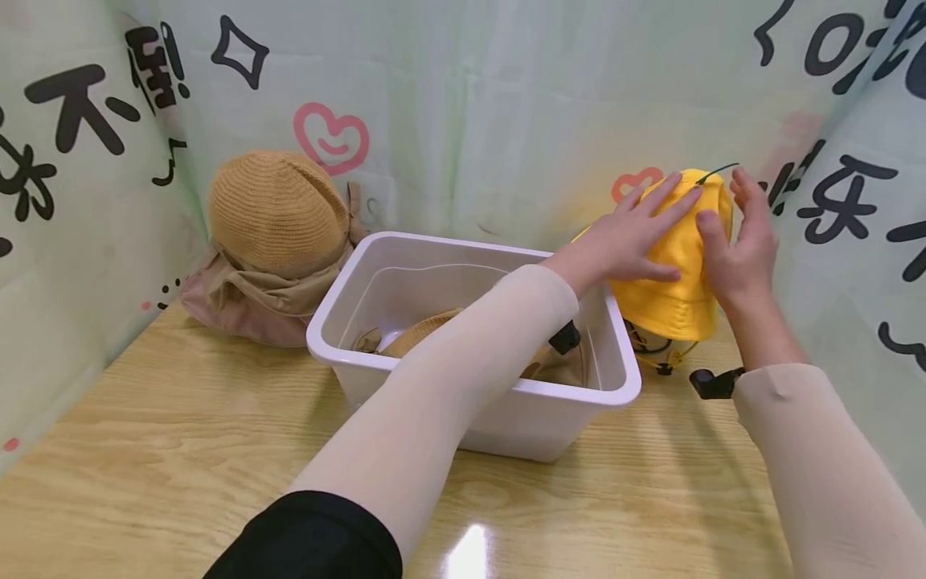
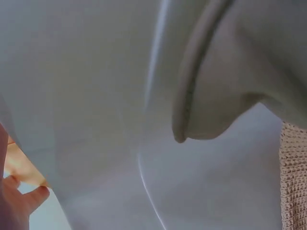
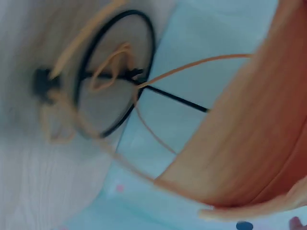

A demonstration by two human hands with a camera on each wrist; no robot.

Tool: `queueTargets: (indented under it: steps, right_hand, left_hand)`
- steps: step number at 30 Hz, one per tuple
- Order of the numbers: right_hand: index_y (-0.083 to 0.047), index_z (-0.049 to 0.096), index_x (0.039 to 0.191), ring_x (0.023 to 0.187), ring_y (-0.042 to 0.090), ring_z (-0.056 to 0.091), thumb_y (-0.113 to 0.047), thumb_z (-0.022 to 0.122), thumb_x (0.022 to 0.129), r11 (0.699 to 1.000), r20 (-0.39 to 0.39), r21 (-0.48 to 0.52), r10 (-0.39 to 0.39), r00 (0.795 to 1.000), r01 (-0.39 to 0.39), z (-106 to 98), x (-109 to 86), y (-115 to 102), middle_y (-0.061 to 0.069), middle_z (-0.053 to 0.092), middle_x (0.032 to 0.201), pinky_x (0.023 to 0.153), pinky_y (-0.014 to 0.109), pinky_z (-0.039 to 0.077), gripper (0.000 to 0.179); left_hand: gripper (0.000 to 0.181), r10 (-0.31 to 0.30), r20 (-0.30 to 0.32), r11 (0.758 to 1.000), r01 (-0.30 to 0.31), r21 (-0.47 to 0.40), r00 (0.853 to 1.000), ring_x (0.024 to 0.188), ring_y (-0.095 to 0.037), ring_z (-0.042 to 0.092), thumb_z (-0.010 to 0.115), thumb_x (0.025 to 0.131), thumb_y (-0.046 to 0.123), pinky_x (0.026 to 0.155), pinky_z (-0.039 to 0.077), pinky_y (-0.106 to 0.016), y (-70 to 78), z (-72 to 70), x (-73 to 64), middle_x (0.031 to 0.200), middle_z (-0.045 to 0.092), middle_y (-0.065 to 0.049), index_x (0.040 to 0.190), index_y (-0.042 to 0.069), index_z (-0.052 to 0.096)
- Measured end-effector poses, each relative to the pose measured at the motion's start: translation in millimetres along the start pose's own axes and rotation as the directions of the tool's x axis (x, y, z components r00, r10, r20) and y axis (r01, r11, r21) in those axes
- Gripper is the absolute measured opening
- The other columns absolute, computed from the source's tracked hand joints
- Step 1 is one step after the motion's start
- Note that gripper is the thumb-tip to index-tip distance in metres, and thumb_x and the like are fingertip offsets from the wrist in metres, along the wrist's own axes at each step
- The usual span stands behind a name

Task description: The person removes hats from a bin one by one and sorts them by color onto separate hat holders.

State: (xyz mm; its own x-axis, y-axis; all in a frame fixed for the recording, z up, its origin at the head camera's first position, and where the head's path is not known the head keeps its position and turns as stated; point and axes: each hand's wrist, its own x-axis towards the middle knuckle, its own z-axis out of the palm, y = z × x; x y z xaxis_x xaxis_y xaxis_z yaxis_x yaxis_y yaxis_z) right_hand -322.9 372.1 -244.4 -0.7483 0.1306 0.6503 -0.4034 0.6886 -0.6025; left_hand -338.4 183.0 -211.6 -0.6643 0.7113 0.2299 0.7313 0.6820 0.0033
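Note:
A yellow bucket hat [image 1: 669, 305] with a thin green stem on its crown sits on a black wire stand [image 3: 177, 97] right of the bin. My left hand [image 1: 625, 241] lies against the hat's left side with fingers spread and straight. At the opposite side, my right hand [image 1: 748, 241] is raised, thumb toward the hat and fingers extended up beside the crown. From the brim hangs a thin yellow cord [image 3: 201, 63] with a black cord lock [image 3: 45, 86]. Seen from the right wrist, the hat's underside looks orange.
A pale plastic bin [image 1: 463, 245] stands mid-table, below my left forearm. Inside lie a woven tan hat [image 1: 427, 328] and a brownish cloth piece [image 2: 216, 110]. Left of it, a straw-coloured knit hat [image 1: 278, 213] tops a beige and pink cloth stack [image 1: 249, 310]. A printed curtain [image 1: 492, 145] hangs behind.

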Motion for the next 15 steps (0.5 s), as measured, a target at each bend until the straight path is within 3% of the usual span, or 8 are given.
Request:
queueTargets:
  steps: [3, 5, 10, 15]
  right_hand:
    - [-0.025, 0.037, 0.155, 0.15, 0.02, 0.025, -0.047, 0.06, 0.088, 0.982, 0.032, -0.099, -0.158, 0.987, 0.161, 3, -6.6, 3, 0.001, 0.031, 0.162, 0.122, 0.049, 0.017, 0.074]
    - [-0.023, 0.033, 0.157, 0.153, 0.023, 0.019, -0.047, 0.062, 0.088, 0.965, 0.09, -0.151, -0.203, 0.975, 0.215, 4, -10.5, 6, 0.003, 0.024, 0.165, 0.121, 0.056, 0.015, 0.078]
    - [-0.023, 0.027, 0.159, 0.153, 0.034, 0.014, -0.051, 0.061, 0.09, 0.949, 0.15, -0.22, -0.195, 0.969, 0.225, 8, -18.8, 12, 0.003, 0.009, 0.168, 0.117, 0.064, 0.017, 0.082]
    - [-0.025, 0.028, 0.158, 0.152, 0.036, 0.017, -0.05, 0.06, 0.09, 0.951, 0.151, -0.239, -0.162, 0.975, 0.195, 8, -17.9, 11, 0.0, 0.01, 0.168, 0.115, 0.066, 0.022, 0.079]
  left_hand:
    - [0.106, -0.009, 0.027, 1.0, 0.008, 0.024, 1.0, 0.153, -0.017, -0.018, 0.054, 0.091, 0.066, 0.122, 0.006, -0.025, 1.0, 1.1, -0.6, 0.164, -0.029, 0.001, 0.156, 0.03, -0.022]
    - [0.107, -0.014, 0.037, 0.999, 0.012, 0.053, 0.999, 0.152, -0.016, -0.02, 0.056, 0.092, 0.064, 0.123, 0.0, -0.027, 2.1, 2.0, -1.6, 0.163, -0.03, 0.0, 0.156, 0.03, -0.023]
    - [0.106, -0.01, 0.049, 0.995, 0.005, 0.099, 0.999, 0.152, -0.013, -0.021, 0.058, 0.094, 0.058, 0.123, -0.007, -0.032, 3.1, 5.9, -4.3, 0.163, -0.029, -0.002, 0.157, 0.027, -0.022]
    - [0.107, -0.013, 0.049, 0.997, 0.009, 0.078, 0.999, 0.152, -0.013, -0.021, 0.06, 0.094, 0.054, 0.123, -0.006, -0.033, 2.4, 8.1, -5.4, 0.163, -0.03, -0.002, 0.156, 0.028, -0.022]
